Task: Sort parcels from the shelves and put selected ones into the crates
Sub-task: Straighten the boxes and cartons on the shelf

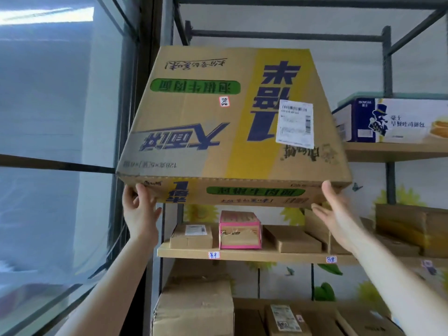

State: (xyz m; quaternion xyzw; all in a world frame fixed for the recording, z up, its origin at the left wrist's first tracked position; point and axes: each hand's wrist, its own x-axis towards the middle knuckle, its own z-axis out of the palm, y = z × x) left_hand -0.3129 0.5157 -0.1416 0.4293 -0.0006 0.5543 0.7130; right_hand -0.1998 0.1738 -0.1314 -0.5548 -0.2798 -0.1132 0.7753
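The large printed carton (pixel 230 122) is up in front of the top level of the shelf frame (pixel 385 69), above head height, tipped so that its broad face with the white shipping label (pixel 294 123) slopes toward the camera; its print reads upside down. Only its near lower edge is carried by the 2 hands, and whether the far end rests on the rack is hidden behind it. The left hand (pixel 139 209) takes the left corner, its fingers curled round the edge from below, apparently to stop the carton sliding sideways. The right hand (pixel 337 212) is spread under the right end, fingers straight and slightly apart beneath the bottom, thumb up against the narrow near face, which looks like a cradle for weight and not a grip. With the hands set this wide, a bulky box stays level, and the tilt probably lets the label be read before deciding where the carton goes. No crate is in view. On the wooden shelf board (pixel 242 254) just below sit a small brown parcel (pixel 191 235) and a pink-taped box (pixel 240 230) side by side, with flatter brown parcels to their right. A blue and white box (pixel 392 120) stands on the higher shelf at right, and another big carton (pixel 194 306) sits on the level underneath.
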